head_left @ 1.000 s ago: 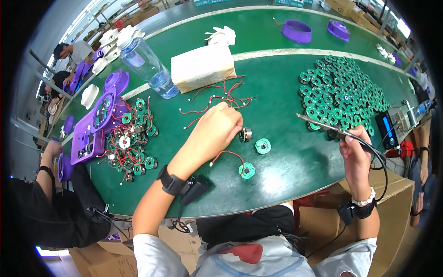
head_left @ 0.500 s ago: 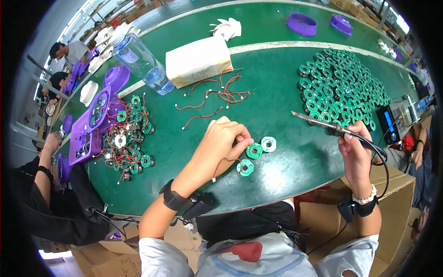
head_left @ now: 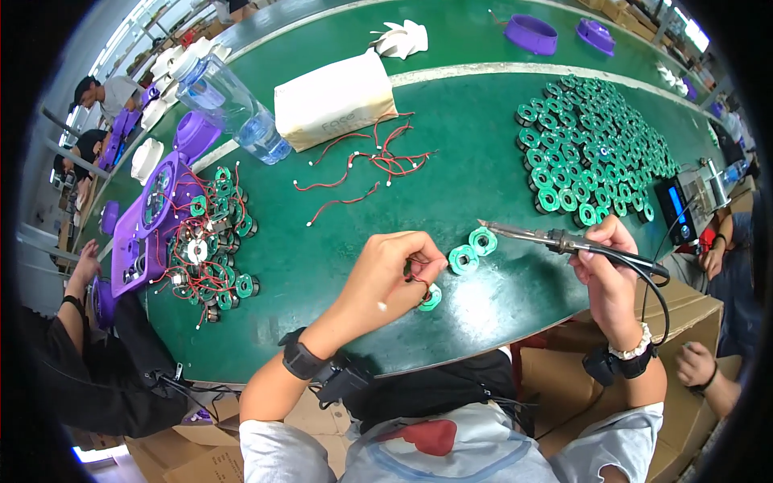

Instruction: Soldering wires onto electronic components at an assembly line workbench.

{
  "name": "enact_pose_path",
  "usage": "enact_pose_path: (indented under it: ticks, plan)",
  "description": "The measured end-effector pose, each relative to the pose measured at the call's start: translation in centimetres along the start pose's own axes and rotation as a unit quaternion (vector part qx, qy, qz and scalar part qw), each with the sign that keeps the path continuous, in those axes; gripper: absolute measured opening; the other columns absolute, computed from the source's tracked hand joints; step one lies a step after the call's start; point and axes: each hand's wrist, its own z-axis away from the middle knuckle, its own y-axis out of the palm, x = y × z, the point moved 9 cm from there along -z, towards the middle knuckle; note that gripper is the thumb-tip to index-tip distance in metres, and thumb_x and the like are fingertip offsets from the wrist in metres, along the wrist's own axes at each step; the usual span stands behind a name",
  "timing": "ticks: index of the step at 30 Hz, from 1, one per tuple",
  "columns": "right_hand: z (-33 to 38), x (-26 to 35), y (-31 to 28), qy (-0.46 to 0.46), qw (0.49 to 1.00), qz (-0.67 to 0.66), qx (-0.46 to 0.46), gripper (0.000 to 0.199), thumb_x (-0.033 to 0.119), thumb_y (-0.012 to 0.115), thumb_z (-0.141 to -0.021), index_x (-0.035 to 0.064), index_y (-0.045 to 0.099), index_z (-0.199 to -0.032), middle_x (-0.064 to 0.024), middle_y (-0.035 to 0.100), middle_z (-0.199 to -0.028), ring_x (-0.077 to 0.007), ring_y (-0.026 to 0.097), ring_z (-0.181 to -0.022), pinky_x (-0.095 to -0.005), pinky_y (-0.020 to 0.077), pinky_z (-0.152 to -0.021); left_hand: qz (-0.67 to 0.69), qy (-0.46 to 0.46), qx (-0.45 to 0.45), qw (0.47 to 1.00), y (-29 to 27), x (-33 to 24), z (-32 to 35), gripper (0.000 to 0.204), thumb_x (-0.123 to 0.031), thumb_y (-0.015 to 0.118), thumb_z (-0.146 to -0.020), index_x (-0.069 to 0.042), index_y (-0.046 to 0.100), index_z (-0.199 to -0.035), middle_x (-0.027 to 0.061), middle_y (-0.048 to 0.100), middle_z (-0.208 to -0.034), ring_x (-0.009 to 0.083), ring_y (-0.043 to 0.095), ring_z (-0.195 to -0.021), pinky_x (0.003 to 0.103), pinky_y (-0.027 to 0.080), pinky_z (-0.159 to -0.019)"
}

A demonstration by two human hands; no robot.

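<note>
My right hand (head_left: 608, 278) grips a soldering iron (head_left: 555, 239), its tip pointing left, just above the far one of two green ring-shaped motor parts. That far ring (head_left: 483, 241) touches a second green ring (head_left: 464, 260). To the left of them my left hand (head_left: 390, 278) is closed in a pinch, with a red wire (head_left: 415, 277) at its fingertips. Partly covered by these fingers, a third green ring (head_left: 431, 298) lies nearest to me on the green table (head_left: 338, 258).
Many green ring parts (head_left: 592, 153) stand packed at the right, by a soldering station (head_left: 679, 211). Loose red wires (head_left: 370, 165) lie before a white box (head_left: 334, 101) and a clear bottle (head_left: 233, 109). Wired motors (head_left: 213, 258) and a purple tray (head_left: 129, 249) are at the left.
My left hand has taken the red wire by the lower ring. The other two rings have shifted right. The iron has moved left and down, bringing its tip over the far ring.
</note>
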Motion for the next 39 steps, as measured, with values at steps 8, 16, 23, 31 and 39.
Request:
enact_pose_path:
  ticks: [8, 16, 23, 31, 39]
  plan:
    - [0.5, -0.5, 0.4, 0.009, 0.999, 0.010, 0.042, 0.017, -0.001, 0.059, -0.074, 0.0068, 0.044, -0.079, -0.0043, 0.056, -0.069, -0.0072, 0.053, -0.056, -0.0165, 0.0375, -0.045, -0.050, 0.024, -0.012, 0.998, -0.7, -0.7, 0.1, 0.006, -0.001, 0.061, -0.073, 0.001, 0.055, -0.072, 0.0057, 0.051, -0.061, 0.0105, 0.044, -0.050, 0.024, 0.037, -0.046]
    - [1.1, -0.8, 1.1, 0.015, 0.996, 0.033, 0.076, 0.018, -0.001, 0.060, -0.073, 0.0058, 0.044, -0.079, -0.0057, 0.057, -0.071, -0.0075, 0.054, -0.058, -0.0173, 0.0388, -0.045, -0.036, 0.001, 0.026, 0.999, -0.7, -0.1, 0.5, 0.012, -0.002, 0.062, -0.073, 0.002, 0.052, -0.067, 0.0043, 0.048, -0.056, 0.0088, 0.044, -0.048, 0.023, 0.033, -0.042]
    - [1.3, -1.2, 1.2, 0.039, 0.996, 0.036, 0.077, 0.019, -0.001, 0.061, -0.072, 0.0057, 0.044, -0.078, -0.0052, 0.057, -0.072, -0.0079, 0.056, -0.062, -0.0171, 0.0404, -0.048, 0.034, -0.010, 0.010, 0.999, 0.2, 0.5, 1.0, 0.011, 0.000, 0.063, -0.072, 0.001, 0.054, -0.066, 0.0005, 0.045, -0.056, 0.0043, 0.036, -0.048, 0.020, 0.026, -0.042]
    - [1.4, -1.2, 1.1, 0.038, 0.995, 0.058, 0.078, 0.022, -0.004, 0.062, -0.070, 0.0052, 0.044, -0.076, -0.0050, 0.057, -0.072, -0.0081, 0.056, -0.064, -0.0178, 0.0420, -0.051, 0.031, -0.029, 0.016, 0.999, 0.3, 0.4, 1.1, 0.012, -0.001, 0.063, -0.073, 0.001, 0.054, -0.065, -0.0001, 0.045, -0.055, 0.0042, 0.036, -0.046, 0.020, 0.027, -0.042]
    - [1.4, -1.3, 1.1, 0.042, 0.995, 0.058, 0.072, 0.022, -0.005, 0.062, -0.069, 0.0043, 0.043, -0.074, -0.0053, 0.056, -0.072, -0.0093, 0.056, -0.065, -0.0201, 0.0450, -0.058, 0.005, 0.016, 0.020, 1.000, 0.4, -0.2, 1.0, 0.013, 0.000, 0.059, -0.075, 0.000, 0.052, -0.064, 0.0014, 0.047, -0.048, 0.0068, 0.046, -0.037, 0.021, 0.030, -0.036]
